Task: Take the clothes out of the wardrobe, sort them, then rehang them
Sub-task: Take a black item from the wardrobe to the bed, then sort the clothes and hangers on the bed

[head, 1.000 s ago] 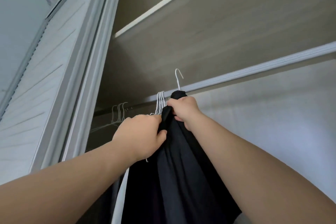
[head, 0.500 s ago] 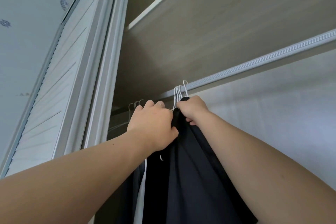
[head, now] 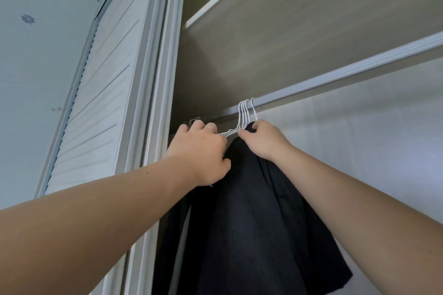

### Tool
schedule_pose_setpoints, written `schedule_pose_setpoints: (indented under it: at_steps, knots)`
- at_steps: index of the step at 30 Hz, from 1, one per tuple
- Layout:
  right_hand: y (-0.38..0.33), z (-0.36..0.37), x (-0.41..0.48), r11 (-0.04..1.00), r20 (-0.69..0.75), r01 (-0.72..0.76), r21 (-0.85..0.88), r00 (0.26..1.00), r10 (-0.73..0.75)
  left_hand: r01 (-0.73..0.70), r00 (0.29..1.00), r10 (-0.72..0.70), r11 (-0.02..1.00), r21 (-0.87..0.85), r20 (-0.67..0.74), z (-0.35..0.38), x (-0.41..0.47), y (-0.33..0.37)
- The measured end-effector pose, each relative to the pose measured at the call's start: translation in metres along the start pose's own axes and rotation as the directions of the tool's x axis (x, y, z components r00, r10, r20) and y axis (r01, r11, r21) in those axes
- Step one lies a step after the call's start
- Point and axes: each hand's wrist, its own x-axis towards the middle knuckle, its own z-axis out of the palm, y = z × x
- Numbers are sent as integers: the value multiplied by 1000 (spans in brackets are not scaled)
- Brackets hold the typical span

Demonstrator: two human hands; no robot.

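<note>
Hooks of several white wire hangers sit bunched together on the pale ribbed rail inside the wardrobe, under a wooden shelf. Both hands are raised to them. The right hand pinches the top of a black garment just below the hooks, fingers curled into the cloth. The left hand, a ring on one finger, curls its fingers over the hangers' wire shoulders, thumb against the dark cloth. The black garment hangs down between the two forearms, with more dark clothing beside it on the left. A few more hooks show behind the left hand's fingers. A white louvred door stands at the left.
</note>
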Motion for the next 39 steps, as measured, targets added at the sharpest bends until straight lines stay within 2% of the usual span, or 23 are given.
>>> schedule_pose_setpoints:
  at_steps: [2,6,8,12,15,20,23,27,29,34,39]
  knots:
    - [-5,1,-21,994,-40,82,66,996,-79,-19,999,21,999,31,-46,-10,-19,-10]
    - [-26,11,-88,960,-176,279,28,947,-270,-109,972,135,984,139,-194,-31,-76,-35]
    - [-42,18,-127,931,-195,363,33,916,-351,-107,969,137,983,147,-206,-42,-110,-49]
    - [-81,34,-203,892,-92,452,15,889,-448,-42,982,64,991,128,-177,-64,-187,-84]
    - [-117,47,-262,877,17,478,49,878,-479,81,991,-68,991,108,-117,-80,-257,-105]
    - [-180,72,-378,843,161,498,204,832,-530,206,976,-214,967,148,43,-112,-399,-135]
    - [-221,82,-450,803,227,504,318,782,-580,296,936,-324,937,186,139,-152,-486,-155]
    - [-280,90,-541,749,327,499,436,687,-648,453,824,-514,851,266,240,-218,-603,-166]
    - [-310,93,-589,719,384,488,494,620,-684,534,740,-617,781,323,268,-253,-663,-164]
    - [-387,92,-714,595,457,473,650,383,-803,645,479,-822,568,510,309,-347,-800,-145]
    - [-460,77,-824,417,400,437,797,134,-906,688,211,-950,313,655,232,-430,-904,-109]
